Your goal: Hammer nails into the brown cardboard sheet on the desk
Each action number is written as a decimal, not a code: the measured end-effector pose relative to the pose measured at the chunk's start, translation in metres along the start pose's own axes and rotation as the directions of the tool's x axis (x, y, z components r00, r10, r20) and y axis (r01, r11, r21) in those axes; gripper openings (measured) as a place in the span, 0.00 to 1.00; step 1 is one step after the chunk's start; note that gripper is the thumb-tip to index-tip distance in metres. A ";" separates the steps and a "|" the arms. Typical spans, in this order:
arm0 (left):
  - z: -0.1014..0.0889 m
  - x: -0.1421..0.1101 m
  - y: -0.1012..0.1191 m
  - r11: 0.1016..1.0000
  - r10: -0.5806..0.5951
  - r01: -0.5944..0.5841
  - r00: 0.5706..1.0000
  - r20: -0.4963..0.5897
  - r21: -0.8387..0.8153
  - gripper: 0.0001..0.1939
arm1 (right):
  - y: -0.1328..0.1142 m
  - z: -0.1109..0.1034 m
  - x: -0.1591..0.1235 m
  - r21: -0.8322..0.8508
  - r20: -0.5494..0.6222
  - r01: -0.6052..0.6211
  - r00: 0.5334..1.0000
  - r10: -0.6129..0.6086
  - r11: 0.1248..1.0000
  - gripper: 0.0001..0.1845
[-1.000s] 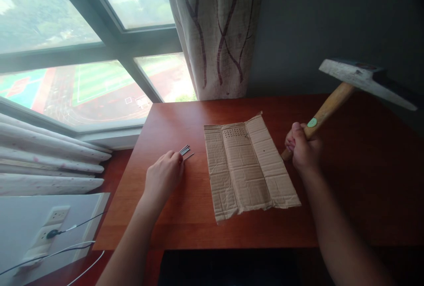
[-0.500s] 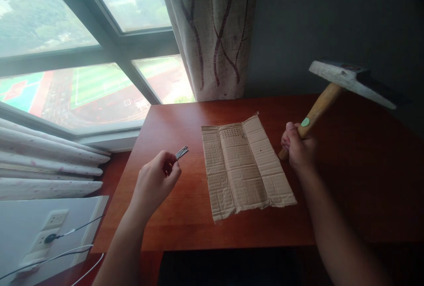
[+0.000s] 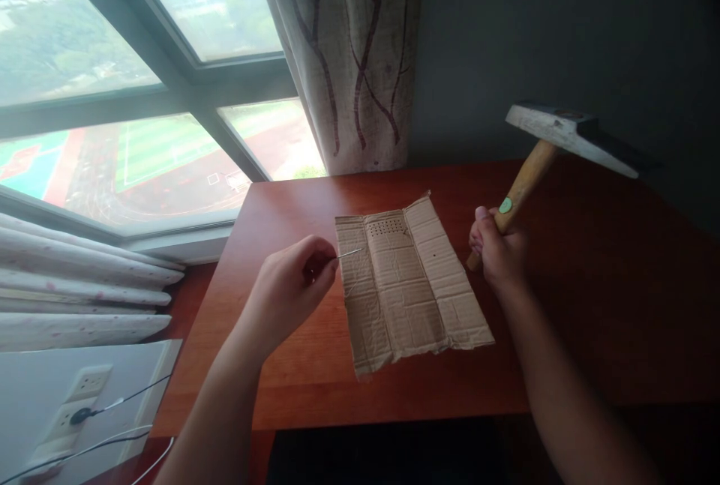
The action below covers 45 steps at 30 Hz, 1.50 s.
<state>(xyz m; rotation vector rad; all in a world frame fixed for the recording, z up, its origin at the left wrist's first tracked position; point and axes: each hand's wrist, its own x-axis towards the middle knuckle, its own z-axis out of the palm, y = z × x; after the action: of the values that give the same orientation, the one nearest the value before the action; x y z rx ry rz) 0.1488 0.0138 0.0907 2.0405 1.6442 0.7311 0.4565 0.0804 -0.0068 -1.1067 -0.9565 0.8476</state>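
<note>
Between thumb and fingers, my left hand (image 3: 295, 286) pinches a thin metal nail (image 3: 349, 253), its free end pointing right over the left panel of the cardboard. Whether more nails are inside the palm is hidden. My right hand (image 3: 498, 245) is wrapped around the wooden handle of a hammer (image 3: 554, 129), held raised with the metal head up and to the right. The creased piece of cardboard (image 3: 405, 290) lies on the table between both hands. Rows of small holes mark its upper middle panel, and a single hole shows in the right panel.
The reddish-brown wooden table (image 3: 292, 387) runs beneath everything. A large window (image 3: 185, 163) is at the left, with a patterned curtain (image 3: 360, 58) behind the table. Wall sockets (image 3: 84, 395) with a plug and cables sit at lower left.
My left hand has moved right, over the cardboard's left edge; a bundle of nails showed at its fingertips before, now a single nail sticks out. The hammer stays raised.
</note>
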 end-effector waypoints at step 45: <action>0.071 0.079 0.024 0.955 0.201 -0.225 0.970 -0.136 -0.192 0.04 | -0.011 0.005 -0.001 -0.025 -0.008 -0.041 0.999 0.041 0.999 0.30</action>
<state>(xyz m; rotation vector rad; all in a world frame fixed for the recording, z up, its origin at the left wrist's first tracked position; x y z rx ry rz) 0.2247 0.0857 0.0618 2.0774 1.3528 1.0664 0.4522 0.0790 0.0049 -1.1535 -0.9427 0.8660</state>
